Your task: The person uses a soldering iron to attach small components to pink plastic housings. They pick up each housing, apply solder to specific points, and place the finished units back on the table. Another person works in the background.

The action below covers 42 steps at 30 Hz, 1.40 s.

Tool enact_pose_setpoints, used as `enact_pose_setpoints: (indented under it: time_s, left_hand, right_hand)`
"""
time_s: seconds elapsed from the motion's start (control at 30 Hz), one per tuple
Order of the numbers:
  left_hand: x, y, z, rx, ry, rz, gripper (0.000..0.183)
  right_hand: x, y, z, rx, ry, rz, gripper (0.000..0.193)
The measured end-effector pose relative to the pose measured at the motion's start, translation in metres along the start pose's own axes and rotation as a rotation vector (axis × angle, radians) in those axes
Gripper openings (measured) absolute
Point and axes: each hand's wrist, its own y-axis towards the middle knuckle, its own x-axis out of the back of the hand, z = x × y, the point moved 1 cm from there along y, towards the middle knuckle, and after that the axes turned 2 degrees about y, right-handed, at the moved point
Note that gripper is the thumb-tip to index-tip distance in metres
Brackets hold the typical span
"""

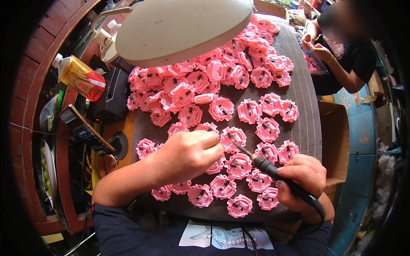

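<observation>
My right hand (303, 177) is wrapped round a black soldering iron (267, 166). The iron's thin metal tip points up and left, at a pink plastic part (232, 139) with small black pieces inside. My left hand (192, 147) is closed just left of that part, its fingertips pinched near the part's edge. Whatever the left fingers hold is too small or hidden to make out. More pink parts of the same kind lie round both hands, such as one pink part (238, 165) below the tip and another pink part (267, 129) to its upper right.
A large heap of pink parts (183, 91) covers the dark table's (305, 106) far side, under a pale lamp shade (183, 30). At left stand a phone on a stand (87, 130), a black box (112, 96) and a drink bottle (81, 77). A co-worker (346, 51) sits far right.
</observation>
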Motion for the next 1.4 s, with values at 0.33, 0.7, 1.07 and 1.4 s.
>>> enact_pose_setpoints:
  time_s: [0.33, 0.7, 1.07, 1.4]
  left_hand:
    - [0.011, -0.012, -0.021, 0.029, -0.052, -0.133, 0.022]
    - [0.073, -0.065, -0.045, 0.448, 0.228, -0.317, 0.010]
    - [0.111, -0.018, 0.149, 1.198, 1.026, 0.040, 0.029]
    - [0.080, -0.032, 0.194, 1.409, 1.093, 0.233, 0.049]
  right_hand:
    - [0.014, -0.022, 0.018, -0.099, -0.141, -0.097, 0.029]
    - [0.003, -0.082, 0.017, -0.205, 0.065, -0.428, 0.034]
    - [-0.005, -0.101, 0.008, -0.165, 0.203, -0.532, 0.033]
    - [-0.001, -0.099, 0.012, -0.039, 0.216, -0.551, 0.033]
